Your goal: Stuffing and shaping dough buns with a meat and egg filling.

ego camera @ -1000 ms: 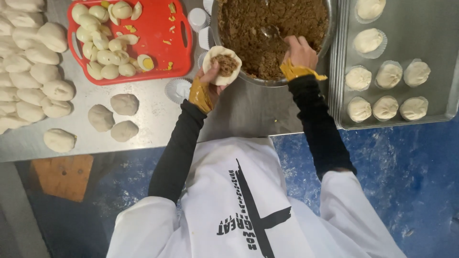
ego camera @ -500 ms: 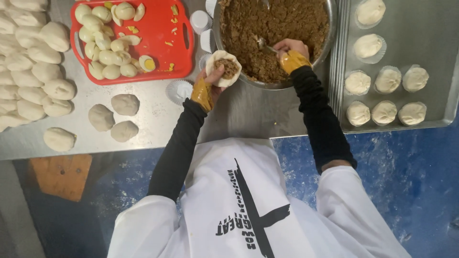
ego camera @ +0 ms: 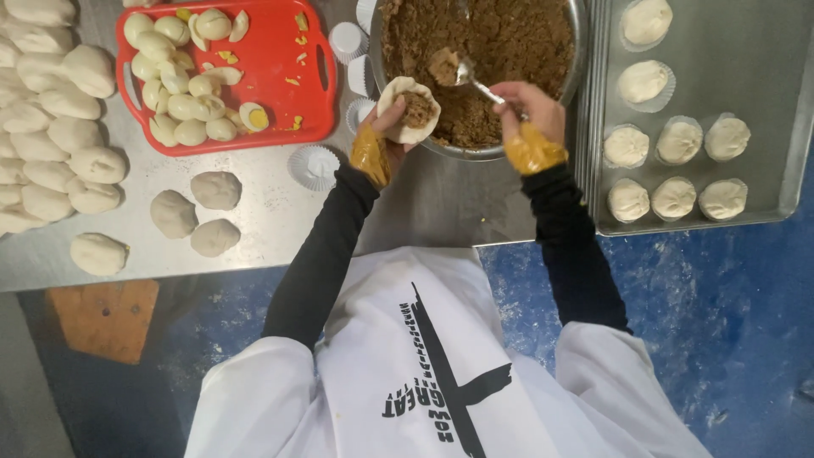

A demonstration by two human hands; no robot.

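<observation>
My left hand cups a flattened round of white dough with a lump of brown filling in its middle, held at the near rim of the bowl. My right hand grips a metal spoon that carries a scoop of the same brown filling over the large metal bowl. The bowl is full of brown minced filling. Both wrists show yellow glove cuffs over black sleeves.
A red tray with peeled boiled eggs sits at the left. Three dough balls and rows of more dough lie on the steel table. White paper cups stand nearby. A metal baking tray at the right holds several filled buns.
My right hand has lifted the spoon out of the filling with a scoop on it. The left hand with the dough has shifted slightly toward the bowl rim.
</observation>
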